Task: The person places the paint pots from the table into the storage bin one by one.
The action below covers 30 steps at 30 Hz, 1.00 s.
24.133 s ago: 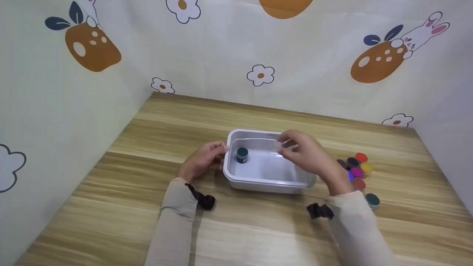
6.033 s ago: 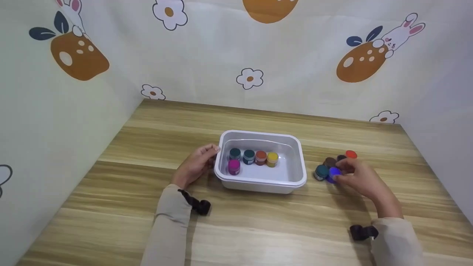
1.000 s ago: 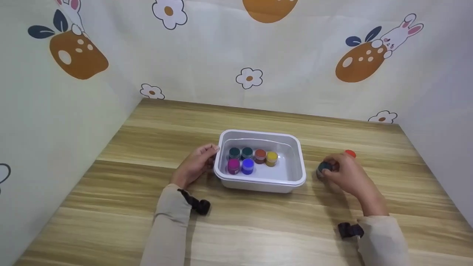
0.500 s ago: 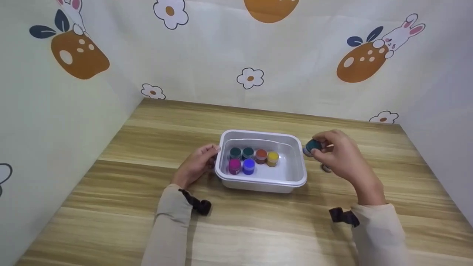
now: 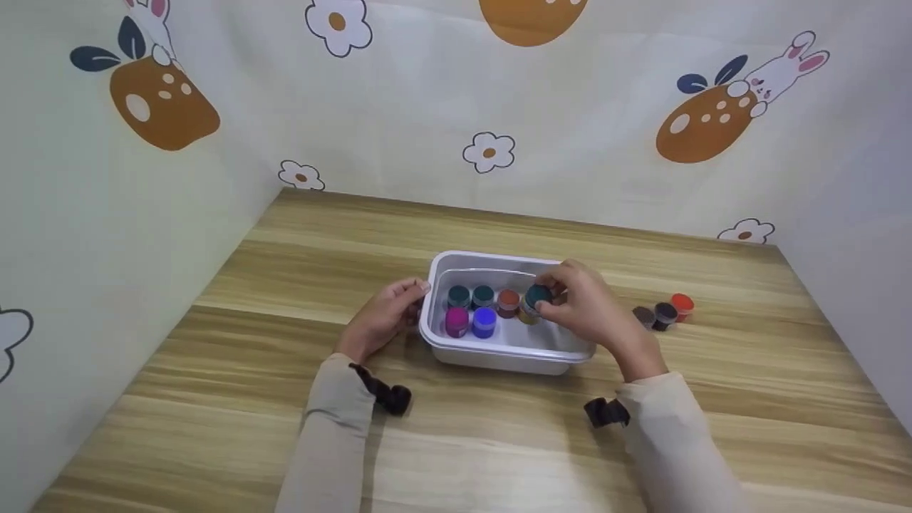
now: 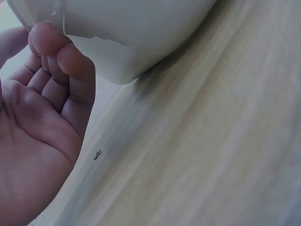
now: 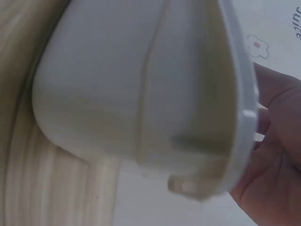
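At the left end of a white plastic tub (image 5: 499,352), my left hand (image 5: 383,318) pinches the rim between thumb and curled fingers; the left wrist view shows its fingertips (image 6: 77,61) just under that rim. My right hand (image 5: 588,308) reaches over the tub's right side and pinches a small paint jar with a dark green lid (image 5: 539,294). This jar partly covers a yellow jar (image 5: 529,318) in the tub. Standing inside are two green-lidded jars (image 5: 458,296), a rust-red jar (image 5: 508,302), a magenta jar (image 5: 457,321) and a blue jar (image 5: 484,322).
On the wooden table (image 5: 484,442), right of the tub, stand a dark brown jar (image 5: 643,316), a black jar (image 5: 665,315) and a red jar (image 5: 682,306). Patterned cloth walls (image 5: 399,107) border the table at the back and sides.
My right hand has lifted the green-lidded jar from the table and carried it left, over the tub. Since 6 seconds ago, the blue jar has joined those in the tub. My left hand stays put.
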Available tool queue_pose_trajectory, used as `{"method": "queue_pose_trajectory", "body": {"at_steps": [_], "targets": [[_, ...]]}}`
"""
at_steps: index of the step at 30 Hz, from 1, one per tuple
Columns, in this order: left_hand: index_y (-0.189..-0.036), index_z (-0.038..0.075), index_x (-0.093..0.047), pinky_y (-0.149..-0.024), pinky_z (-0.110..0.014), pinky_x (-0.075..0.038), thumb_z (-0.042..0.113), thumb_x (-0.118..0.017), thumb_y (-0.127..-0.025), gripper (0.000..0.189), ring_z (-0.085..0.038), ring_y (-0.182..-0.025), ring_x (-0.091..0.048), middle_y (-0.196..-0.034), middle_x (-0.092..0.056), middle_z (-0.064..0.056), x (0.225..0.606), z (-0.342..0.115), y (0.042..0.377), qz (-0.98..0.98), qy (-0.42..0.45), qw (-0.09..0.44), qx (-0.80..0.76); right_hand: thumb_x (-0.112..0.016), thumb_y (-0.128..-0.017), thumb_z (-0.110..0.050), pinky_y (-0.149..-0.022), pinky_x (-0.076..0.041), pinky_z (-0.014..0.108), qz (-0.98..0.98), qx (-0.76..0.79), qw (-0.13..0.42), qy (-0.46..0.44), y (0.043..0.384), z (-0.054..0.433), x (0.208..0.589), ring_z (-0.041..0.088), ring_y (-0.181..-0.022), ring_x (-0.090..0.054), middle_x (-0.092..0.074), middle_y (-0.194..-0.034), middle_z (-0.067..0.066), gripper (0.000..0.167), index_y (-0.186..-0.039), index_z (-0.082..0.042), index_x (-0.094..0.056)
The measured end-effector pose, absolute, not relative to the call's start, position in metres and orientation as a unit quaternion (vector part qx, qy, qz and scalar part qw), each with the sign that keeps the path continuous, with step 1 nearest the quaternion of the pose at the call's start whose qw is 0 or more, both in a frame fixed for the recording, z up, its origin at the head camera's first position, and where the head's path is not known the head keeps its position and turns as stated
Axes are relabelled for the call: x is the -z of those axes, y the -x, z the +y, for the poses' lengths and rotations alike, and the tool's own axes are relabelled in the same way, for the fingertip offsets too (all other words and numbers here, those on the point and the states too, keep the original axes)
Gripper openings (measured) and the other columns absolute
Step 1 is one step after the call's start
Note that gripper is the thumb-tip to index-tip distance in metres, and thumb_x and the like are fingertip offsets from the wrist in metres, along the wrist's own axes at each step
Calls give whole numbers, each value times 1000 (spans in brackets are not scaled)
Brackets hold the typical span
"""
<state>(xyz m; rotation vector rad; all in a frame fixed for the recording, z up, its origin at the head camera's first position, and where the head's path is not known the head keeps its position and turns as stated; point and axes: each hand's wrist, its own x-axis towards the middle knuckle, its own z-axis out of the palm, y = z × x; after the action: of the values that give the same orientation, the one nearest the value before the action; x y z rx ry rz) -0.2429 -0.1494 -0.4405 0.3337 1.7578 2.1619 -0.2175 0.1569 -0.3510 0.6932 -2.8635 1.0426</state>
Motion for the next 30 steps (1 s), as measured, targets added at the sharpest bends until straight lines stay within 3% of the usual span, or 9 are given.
{"method": "queue_pose_trajectory", "body": {"at_steps": [7, 16, 24, 30], "targets": [[-91, 12, -57, -66, -23, -46, 19, -47, -104, 18, -9, -72, -52, -80, -55, 3, 440, -149, 244, 619, -119, 168, -758, -72, -82, -2, -80, -54, 43, -920, -308, -1, -242, 225, 142, 363, 28, -89, -60, -63, -95, 16, 23, -103, 6, -68], [-91, 12, -57, -67, -24, -48, 19, -47, -104, 17, -10, -73, -52, -81, -54, 3, 439, -149, 243, 623, -111, 167, -756, -76, -80, -5, -80, -53, 40, -929, -289, -31, -231, 227, 130, 374, 23, -87, -60, -66, -98, 11, 27, -105, -1, -69], [-92, 12, -57, -65, -25, -49, 20, -48, -103, 17, -10, -71, -54, -81, -54, 2, 438, -149, 243, 625, -99, 174, -755, -79, -76, -3, -78, -52, 38, -927, -283, -24, -243, 229, 123, 384, 22, -87, -58, -66, -101, 10, 25, -99, -1, -70], [-90, 13, -57, -60, -24, -46, 19, -46, -104, 18, -9, -66, -51, -76, -52, 4, 440, -148, 244, 619, -109, 172, -758, -77, -74, -2, -85, -52, 41, -928, -278, -18, -246, 228, 124, 385, 23, -95, -61, -68, -106, 10, 26, -99, -2, -70]]}}
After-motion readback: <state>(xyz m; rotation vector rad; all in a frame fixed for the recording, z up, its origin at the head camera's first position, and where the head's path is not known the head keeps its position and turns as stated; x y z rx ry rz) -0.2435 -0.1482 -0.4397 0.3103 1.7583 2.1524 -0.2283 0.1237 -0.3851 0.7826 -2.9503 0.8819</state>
